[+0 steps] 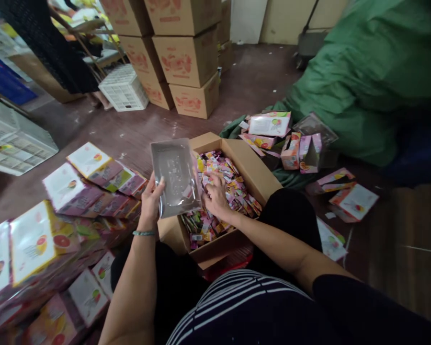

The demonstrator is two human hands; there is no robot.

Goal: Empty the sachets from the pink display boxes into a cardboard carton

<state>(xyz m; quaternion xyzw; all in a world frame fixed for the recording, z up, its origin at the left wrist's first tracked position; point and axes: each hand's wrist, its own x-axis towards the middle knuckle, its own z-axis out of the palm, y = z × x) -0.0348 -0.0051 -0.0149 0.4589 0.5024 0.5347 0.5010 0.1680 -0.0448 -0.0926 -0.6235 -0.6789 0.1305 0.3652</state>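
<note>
My left hand (151, 199) grips the left side of a clear plastic tray (174, 179), thumb over its near rim. One small pink sachet (187, 191) shows at the tray's lower right. My right hand (217, 194) is beside the tray's right edge, fingers bent; what they hold, if anything, is hidden. Both hands are above an open cardboard box (253, 165) between my knees. Many small colourful sachets (240, 191) fill the box, mostly pink, orange and purple. The tray covers part of the box's left side.
Rows of fruit-printed cartons (32, 242) stand at left. Torn cartons (292, 151) and scraps lie at right, by a large green sack (359, 81). Brown boxes (187, 60) are stacked ahead, beside a white crate (124, 88). Another person's dark clothing (39, 40) shows at upper left.
</note>
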